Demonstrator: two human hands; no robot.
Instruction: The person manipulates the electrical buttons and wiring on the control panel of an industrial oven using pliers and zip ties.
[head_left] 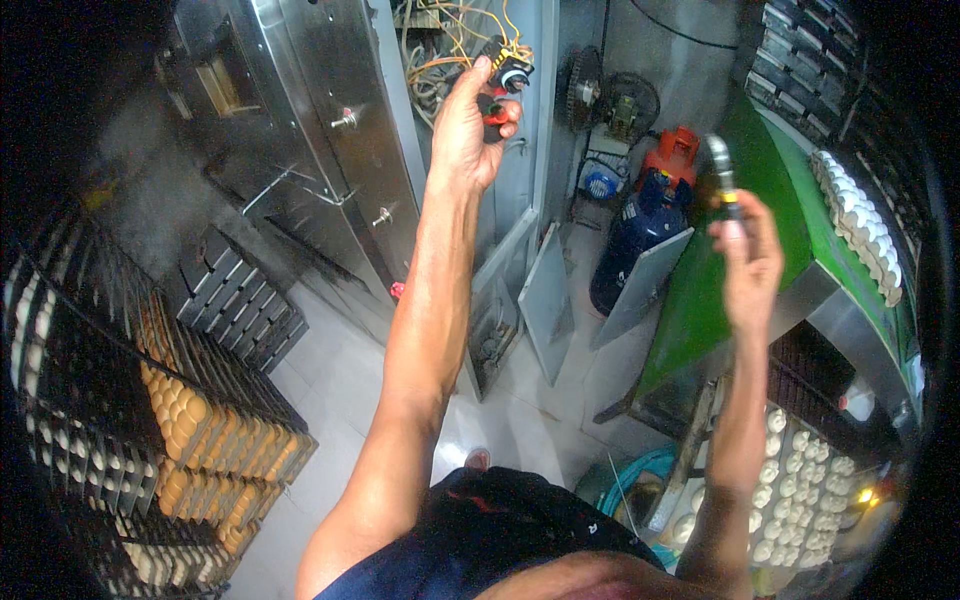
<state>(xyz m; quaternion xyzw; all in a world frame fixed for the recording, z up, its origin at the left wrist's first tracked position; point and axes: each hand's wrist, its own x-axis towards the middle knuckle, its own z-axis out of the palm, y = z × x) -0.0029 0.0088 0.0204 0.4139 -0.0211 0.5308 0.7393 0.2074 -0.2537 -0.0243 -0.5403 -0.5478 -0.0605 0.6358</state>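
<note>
My left hand (465, 140) reaches up to an open grey cabinet (530, 110), its fingers closed round a black-and-red part with a light ring (513, 78). It looks like an electrical switch, though its exact kind is unclear. Loose yellow and pale wires (425, 75) hang behind and beside it. Out to the right, my right hand (752, 260) is raised above the floor and grips a hand tool with a shiny metal head (718, 155) and a black-and-yellow handle. Motion blur hides the tool's exact kind. The two hands are well apart.
A steel oven-like unit (330, 100) stands left of the cabinet. Loose panels (545, 300) lean near a blue gas cylinder (635, 245) and an orange one (675, 150). Racks of buns (215, 430) stand left. Right are a green-topped table (700, 290), egg trays (860, 225) and dough pieces (795, 480).
</note>
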